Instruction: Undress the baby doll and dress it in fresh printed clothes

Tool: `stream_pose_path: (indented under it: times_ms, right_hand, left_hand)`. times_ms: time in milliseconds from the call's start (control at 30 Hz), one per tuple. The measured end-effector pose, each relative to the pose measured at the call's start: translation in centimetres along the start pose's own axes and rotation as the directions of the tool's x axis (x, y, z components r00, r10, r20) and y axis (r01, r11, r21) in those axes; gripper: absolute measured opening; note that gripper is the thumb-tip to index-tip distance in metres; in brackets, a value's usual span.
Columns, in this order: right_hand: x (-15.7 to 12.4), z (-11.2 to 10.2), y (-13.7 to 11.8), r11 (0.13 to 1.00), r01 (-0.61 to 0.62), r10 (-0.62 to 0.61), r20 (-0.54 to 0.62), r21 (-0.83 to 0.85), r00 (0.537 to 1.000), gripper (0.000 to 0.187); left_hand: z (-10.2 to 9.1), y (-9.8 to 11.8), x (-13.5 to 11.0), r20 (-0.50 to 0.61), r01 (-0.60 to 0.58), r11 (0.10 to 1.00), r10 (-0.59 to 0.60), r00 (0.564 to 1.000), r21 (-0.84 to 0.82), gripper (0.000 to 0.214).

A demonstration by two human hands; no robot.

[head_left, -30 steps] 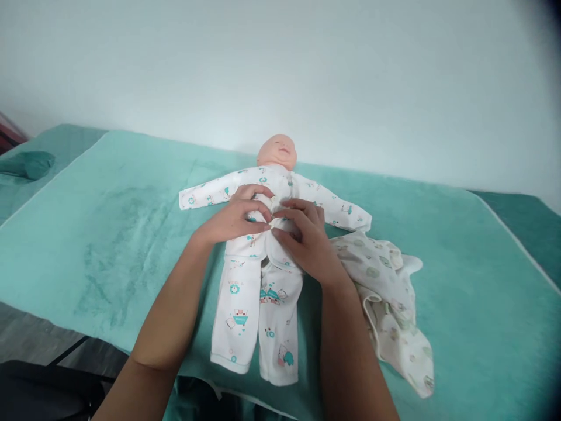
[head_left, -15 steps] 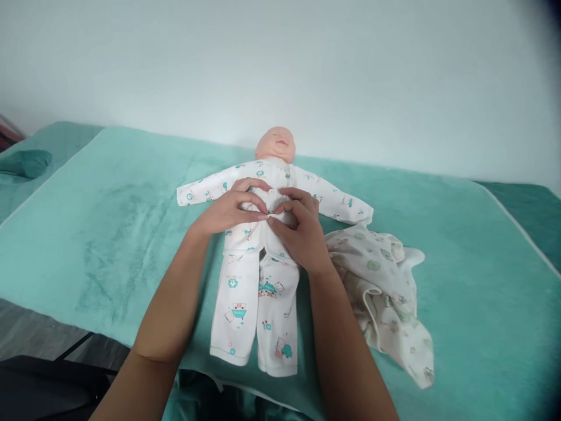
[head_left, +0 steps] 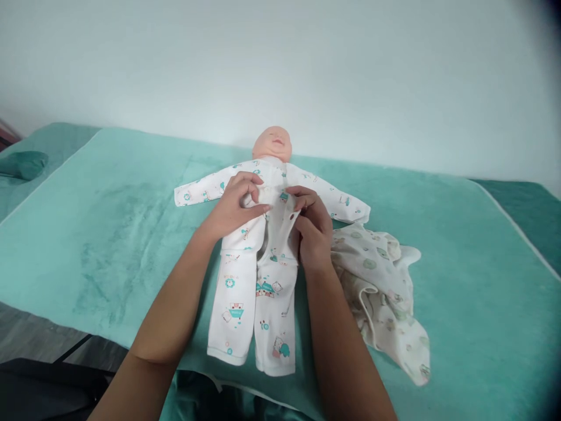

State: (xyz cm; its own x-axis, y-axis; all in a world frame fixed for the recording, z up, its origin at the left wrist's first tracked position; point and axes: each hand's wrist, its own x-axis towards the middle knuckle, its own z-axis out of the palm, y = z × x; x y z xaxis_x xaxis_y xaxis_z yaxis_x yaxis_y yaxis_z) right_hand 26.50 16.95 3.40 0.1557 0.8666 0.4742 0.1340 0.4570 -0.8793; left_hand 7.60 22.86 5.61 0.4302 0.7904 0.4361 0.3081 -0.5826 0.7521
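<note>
A baby doll (head_left: 272, 142) lies face up on a teal towel (head_left: 109, 222), dressed in a white printed top (head_left: 326, 197) and matching trousers (head_left: 234, 304). My left hand (head_left: 232, 206) pinches the left front flap of the top at the doll's chest. My right hand (head_left: 312, 229) grips the right front flap and holds it lifted, so the top stands parted at the belly. Both hands sit close together over the doll's middle.
A crumpled cream printed cloth (head_left: 385, 286) lies on the towel just right of the doll. A dark green rolled item (head_left: 24, 164) rests at the far left. A white wall rises behind the bed. The bed's near edge runs below the doll's feet.
My hands moved up the doll's chest and drew apart; the top's right flap is now lifted and the front has parted. The view shifted slightly.
</note>
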Motion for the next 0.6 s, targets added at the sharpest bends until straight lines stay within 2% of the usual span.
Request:
stream_pose_path:
  times_ms: [100,167,233,300,400,467,533,600]
  right_hand:
    - [-0.1,0.5,0.1,1.000,-0.022,0.022,-0.091,0.001,0.996,0.015]
    - [-0.1,0.8,0.1,0.999,-0.035,0.032,-0.131,-0.023,0.991,0.013]
    - [0.0,0.8,0.3,0.998,-0.051,0.056,-0.201,0.030,0.978,0.011]
    - [0.2,0.6,0.9,0.985,-0.086,0.128,-0.300,0.150,0.945,0.008]
    - [0.5,-0.1,2.7,0.942,-0.152,0.268,-0.402,0.298,0.875,0.002]
    - [0.6,-0.9,3.9,0.927,-0.193,0.318,-0.399,0.322,0.860,0.010]
    - [0.5,-2.1,5.0,0.924,-0.209,0.326,-0.379,0.319,0.866,0.018]
    - [0.4,-3.5,5.7,0.933,-0.211,0.313,-0.368,0.291,0.876,0.024]
  left_hand:
    - [1.1,0.7,0.1,-0.125,0.008,0.988,0.011,0.992,0.151,0.025]
    - [1.9,1.2,0.1,-0.193,0.068,0.960,-0.015,0.981,0.271,0.027]
    - [2.4,1.6,0.1,-0.247,0.122,0.931,-0.035,0.968,0.343,0.026]
    - [2.6,1.8,0.1,-0.273,0.132,0.932,-0.038,0.961,0.337,0.019]
    - [1.9,1.2,0.2,-0.316,0.169,0.975,-0.116,0.942,0.145,0.014]
    - [0.8,0.4,0.3,-0.376,0.264,0.964,-0.253,0.892,-0.023,0.013]
    - [-0.6,-0.7,0.1,-0.448,0.376,0.917,-0.393,0.803,-0.131,0.013]
    - [-2.1,-1.9,-0.1,-0.493,0.469,0.869,-0.482,0.724,-0.160,0.010]
